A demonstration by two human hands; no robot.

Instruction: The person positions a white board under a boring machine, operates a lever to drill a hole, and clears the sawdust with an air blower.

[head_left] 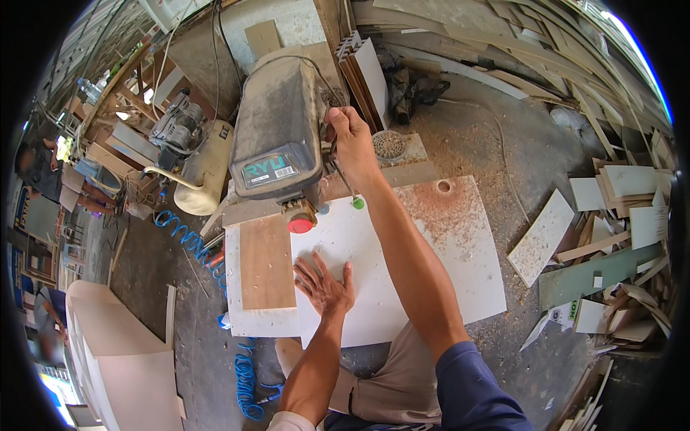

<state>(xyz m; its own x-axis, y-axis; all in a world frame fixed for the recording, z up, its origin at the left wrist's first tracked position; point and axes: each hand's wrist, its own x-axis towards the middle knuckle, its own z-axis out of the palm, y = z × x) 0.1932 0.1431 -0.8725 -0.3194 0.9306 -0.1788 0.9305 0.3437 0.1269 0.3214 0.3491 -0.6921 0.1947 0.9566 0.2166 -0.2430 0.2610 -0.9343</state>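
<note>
workshop floor [463,140] strewn with sawdust surrounds the work, with a heap of offcuts [618,251] piled to the right and a cream air tank [205,169] standing to the left beside a blue coiled hose [244,381]. the white board [381,287] lies flat under the front of the drill press [277,122], its near edge above the person's legs. a brown panel [268,266] shows along its left; whether the two are separate pieces is hard to tell.

the left hand [325,287] rests palm down on the board, its grip spread wide, fingers fanned just short of the red cap [300,225] under the machine's head. the right hand [350,140] reaches up to the machine's right side, its grip curled around what seems to be a feed lever, mostly hidden; a green knob [358,203] stands out below that wrist.

done well, this hold probably wants the left palm pressing firmly and evenly, so that the board neither lifts nor twists, with the fingertips kept well clear of the spindle area. the right hand should draw smoothly rather than jerk. loose dust around the round hole [444,187] could keep a board from seating flat, so brushing it away seems wise.
</note>
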